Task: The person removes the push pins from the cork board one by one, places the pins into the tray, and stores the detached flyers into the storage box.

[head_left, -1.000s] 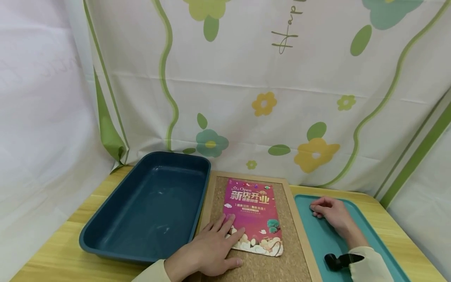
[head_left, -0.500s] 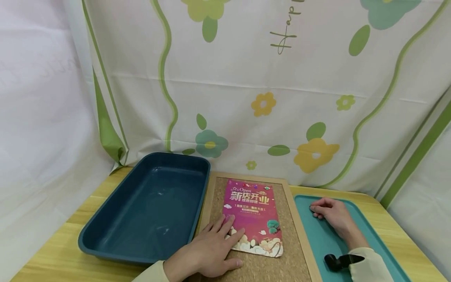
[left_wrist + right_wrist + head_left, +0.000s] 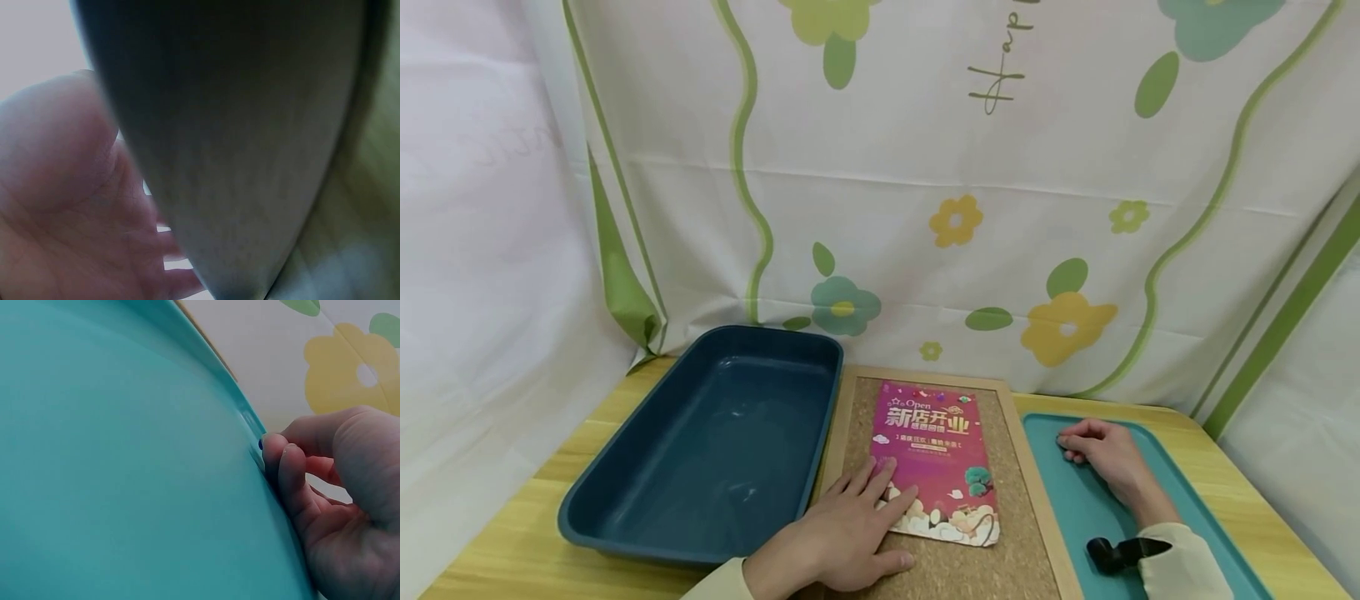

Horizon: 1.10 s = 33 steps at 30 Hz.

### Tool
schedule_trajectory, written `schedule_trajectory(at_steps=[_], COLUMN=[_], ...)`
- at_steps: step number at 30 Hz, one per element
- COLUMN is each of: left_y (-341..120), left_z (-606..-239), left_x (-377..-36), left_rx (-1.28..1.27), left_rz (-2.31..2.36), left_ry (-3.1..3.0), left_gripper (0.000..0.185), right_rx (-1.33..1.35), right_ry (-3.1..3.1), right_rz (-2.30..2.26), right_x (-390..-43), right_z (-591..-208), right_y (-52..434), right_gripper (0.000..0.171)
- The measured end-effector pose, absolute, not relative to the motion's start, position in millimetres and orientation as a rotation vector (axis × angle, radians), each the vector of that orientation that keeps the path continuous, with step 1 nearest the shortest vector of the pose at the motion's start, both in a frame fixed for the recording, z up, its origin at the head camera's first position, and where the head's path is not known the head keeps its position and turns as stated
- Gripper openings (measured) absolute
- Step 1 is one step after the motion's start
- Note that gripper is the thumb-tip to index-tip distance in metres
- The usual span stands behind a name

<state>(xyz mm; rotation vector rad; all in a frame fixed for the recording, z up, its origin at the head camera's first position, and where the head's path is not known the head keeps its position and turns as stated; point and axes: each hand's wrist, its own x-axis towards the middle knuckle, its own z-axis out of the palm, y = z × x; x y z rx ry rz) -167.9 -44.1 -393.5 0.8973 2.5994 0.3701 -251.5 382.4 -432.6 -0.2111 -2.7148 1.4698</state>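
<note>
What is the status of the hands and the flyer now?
Left hand flat, fingers pressing flyer on cork board. Right hand curled on teal tray, pinching something small, unclear. Nothing blocking.

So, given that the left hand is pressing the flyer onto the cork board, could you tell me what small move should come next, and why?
Probably lift the right hand from the teal tray toward the flyer. The left hand lies flat on the flyer's lower left corner on the cork board, while the right fingertips seem to pinch something small and dark.
</note>
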Motion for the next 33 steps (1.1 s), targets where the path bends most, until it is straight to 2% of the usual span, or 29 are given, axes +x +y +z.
schedule_trajectory(at_steps=[33], left_y=[-43.1], left_z=[-392.8], left_x=[-167.2], left_rx=[0.884], left_rz=[0.376], left_ry=[2.604], left_gripper=[0.075], right_rx=[-0.243], right_ry=[-2.725], right_rz=[1.495], right_x=[-253.0], right_z=[-432.2], right_y=[384.8], right_gripper=[0.026])
